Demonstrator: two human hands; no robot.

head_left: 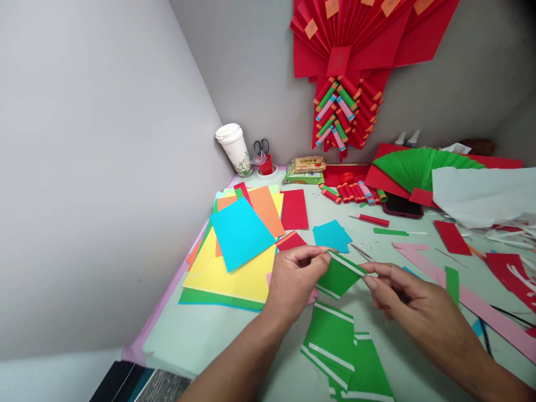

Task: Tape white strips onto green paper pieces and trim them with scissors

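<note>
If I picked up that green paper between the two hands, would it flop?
The green paper would probably bend readily, looking thin, though it may keep some shape, as it shows no obvious droop. It's likely very light: the left hand pinches one corner, while the right hand holds the end of the white strip.

The left hand [296, 274] and right hand [412, 301] both pinch, slightly apart.

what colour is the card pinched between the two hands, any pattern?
The card is green, with white strips along two edges; head view.
</note>
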